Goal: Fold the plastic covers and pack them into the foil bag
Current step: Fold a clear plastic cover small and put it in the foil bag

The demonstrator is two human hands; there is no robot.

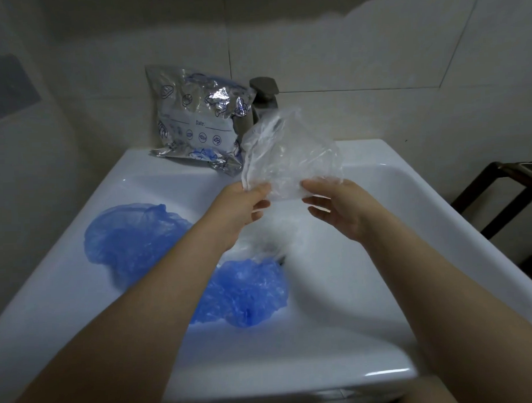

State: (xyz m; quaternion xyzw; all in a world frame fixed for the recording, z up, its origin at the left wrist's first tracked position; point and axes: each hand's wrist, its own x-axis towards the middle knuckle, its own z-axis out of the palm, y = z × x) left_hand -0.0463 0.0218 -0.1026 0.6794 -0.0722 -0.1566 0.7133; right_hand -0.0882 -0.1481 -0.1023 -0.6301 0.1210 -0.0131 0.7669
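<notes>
A clear plastic cover (290, 152) is held up over the sink, crumpled and standing upward. My left hand (244, 206) pinches its lower left edge, and my right hand (338, 204) holds its lower right edge with the fingers curled behind it. Two blue plastic covers lie in the basin: one (130, 236) at the left, another (250, 292) near the drain, partly under my left forearm. A silver foil bag (195, 116) with blue printing leans against the wall on the sink's back ledge, with blue plastic showing inside it.
The white sink (367, 288) fills the lower view, with its front rim nearest me. A grey tap (264, 96) stands behind the clear cover, right of the foil bag. A dark wooden frame (499, 193) stands at the right. Tiled wall behind.
</notes>
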